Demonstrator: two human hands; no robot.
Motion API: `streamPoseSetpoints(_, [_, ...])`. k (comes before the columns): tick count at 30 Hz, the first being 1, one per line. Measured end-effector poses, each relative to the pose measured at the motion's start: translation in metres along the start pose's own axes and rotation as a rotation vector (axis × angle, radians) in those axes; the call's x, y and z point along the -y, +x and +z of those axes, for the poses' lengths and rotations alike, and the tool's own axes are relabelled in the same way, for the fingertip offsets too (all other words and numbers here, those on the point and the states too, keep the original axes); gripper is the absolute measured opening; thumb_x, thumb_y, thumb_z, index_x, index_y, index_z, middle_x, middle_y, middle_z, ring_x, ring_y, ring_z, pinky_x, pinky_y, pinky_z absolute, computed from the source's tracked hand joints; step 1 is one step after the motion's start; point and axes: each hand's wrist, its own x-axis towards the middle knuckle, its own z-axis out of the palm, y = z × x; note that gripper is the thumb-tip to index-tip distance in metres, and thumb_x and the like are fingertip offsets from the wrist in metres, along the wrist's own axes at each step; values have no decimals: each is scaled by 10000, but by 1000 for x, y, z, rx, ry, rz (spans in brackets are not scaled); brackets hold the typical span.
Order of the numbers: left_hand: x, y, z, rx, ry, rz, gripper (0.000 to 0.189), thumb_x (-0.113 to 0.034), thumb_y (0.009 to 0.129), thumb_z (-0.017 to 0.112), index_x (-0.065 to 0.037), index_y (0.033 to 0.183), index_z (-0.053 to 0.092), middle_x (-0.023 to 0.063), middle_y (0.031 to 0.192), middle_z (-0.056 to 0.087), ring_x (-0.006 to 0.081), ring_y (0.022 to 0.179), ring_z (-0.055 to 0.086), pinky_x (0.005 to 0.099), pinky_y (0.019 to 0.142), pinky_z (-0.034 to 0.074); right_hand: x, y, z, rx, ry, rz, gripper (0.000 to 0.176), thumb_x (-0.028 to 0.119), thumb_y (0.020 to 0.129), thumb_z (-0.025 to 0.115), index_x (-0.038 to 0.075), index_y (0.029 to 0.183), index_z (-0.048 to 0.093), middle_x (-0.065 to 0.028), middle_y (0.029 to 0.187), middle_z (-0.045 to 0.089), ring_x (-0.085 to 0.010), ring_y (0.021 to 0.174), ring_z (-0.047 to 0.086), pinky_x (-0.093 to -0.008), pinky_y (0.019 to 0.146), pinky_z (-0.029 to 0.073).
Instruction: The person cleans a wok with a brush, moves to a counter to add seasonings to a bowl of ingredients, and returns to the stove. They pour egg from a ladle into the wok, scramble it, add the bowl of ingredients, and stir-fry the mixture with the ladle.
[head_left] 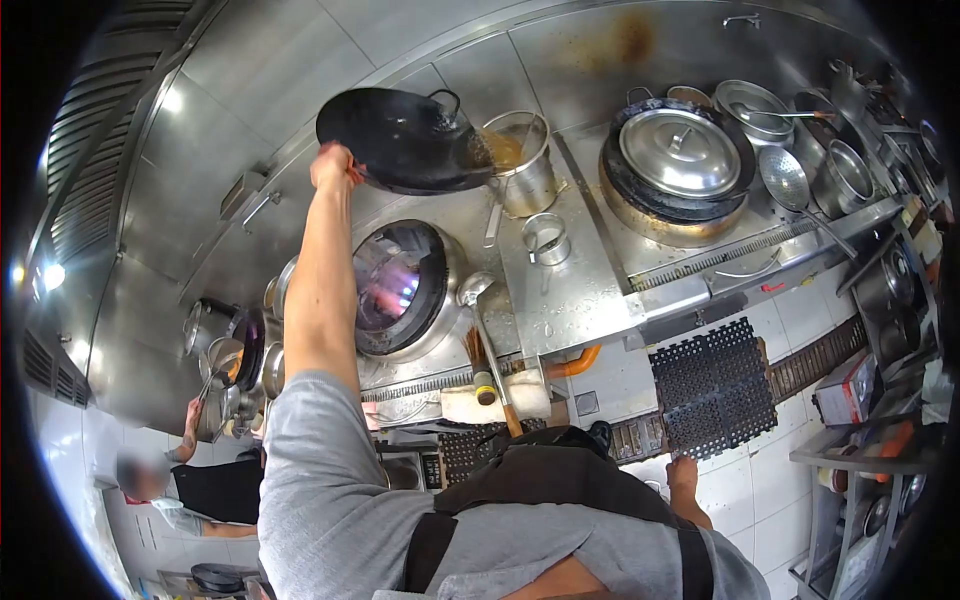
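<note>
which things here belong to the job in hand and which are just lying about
Apparently in use:
tilted black metal wok
tall cylindrical silver metal pot

Apparently lying about:
round silver metal lid
perforated silver metal skimmer
black perforated floor mat

Bright light threw glare onto the steel wall (235, 120) at left; lens distortion bowed the counter (565, 310), and the corners were black.

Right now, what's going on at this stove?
Someone's left hand grips a black wok at its edge, tilted, apparently tipping brownish liquid into a metal pot. The right hand hangs low, away from the stove. The burner nearby glows purplish. Another person stands at the picture's left.
</note>
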Motion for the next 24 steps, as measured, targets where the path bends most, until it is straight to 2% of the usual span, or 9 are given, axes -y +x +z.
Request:
streamPoseSetpoints(4, [-39,-21,33,-76,155,94,244,-50,715,530,8,950,562,197,830,629,311,528,613,458,466,496,-19,-8,22,71,191,161,182,115,751,546,-27,772,658,-241,815,651,-363,790,652,-446,740,516])
streamPoseSetpoints(7, [-41,-31,32,-346,594,318,358,-168,721,606,25,1017,543,234,985,636,355,919,647,442,802,524,-4,-25,12,33,-8,30,185,139,751,556,-10,767,665,-221,799,655,-346,786,658,-416,733,520])
streamPoseSetpoints(10, [-28,-51,11,-480,615,372,398,-209,722,619,32,1027,531,254,987,632,382,1010,605,439,884,487,-11,-10,38,89,-72,-63,167,133,743,575,-1,796,659,-229,843,658,-377,819,645,-442,763,516])
streamPoseSetpoints(12, [-5,-37,-17,-494,579,389,397,-179,724,610,37,1045,521,232,959,635,356,851,655,472,781,524,-23,8,62,73,-152,-311,168,133,743,574,2,801,661,-227,851,659,-379,821,644,-442,765,516])
streamPoseSetpoints(13, [4,-39,-33,-391,388,219,390,-139,710,604,31,1051,520,208,941,630,324,755,654,482,718,531,17,-1,30,95,40,-47,163,132,745,571,11,808,661,-227,856,657,-387,822,640,-445,768,516])
streamPoseSetpoints(16, [78,3,-102,-177,-54,-62,330,6,659,544,-25,987,544,122,821,591,209,454,530,461,508,508,44,21,25,107,86,-55,157,127,748,560,16,806,656,-226,824,651,-392,814,637,-458,750,513])
streamPoseSetpoints(18, [129,-11,-145,-142,-374,-14,299,55,624,506,-71,890,559,95,747,545,213,434,452,432,452,473,92,6,-10,-5,23,-217,134,129,759,580,18,795,645,-213,783,643,-384,780,637,-462,709,506])
streamPoseSetpoints(22, [241,-37,-237,32,-617,-471,265,48,647,460,-127,842,491,68,742,470,258,504,451,395,434,427,188,-16,-52,-29,280,-512,141,138,776,636,-3,779,619,-196,746,636,-356,703,637,-419,642,493])
streamPoseSetpoints(24, [261,-70,-249,-52,-575,-539,275,48,659,443,-147,853,456,60,732,439,266,527,465,383,430,413,237,-32,-62,19,349,-650,165,137,808,647,-23,794,605,-189,743,637,-331,673,642,-383,619,492])
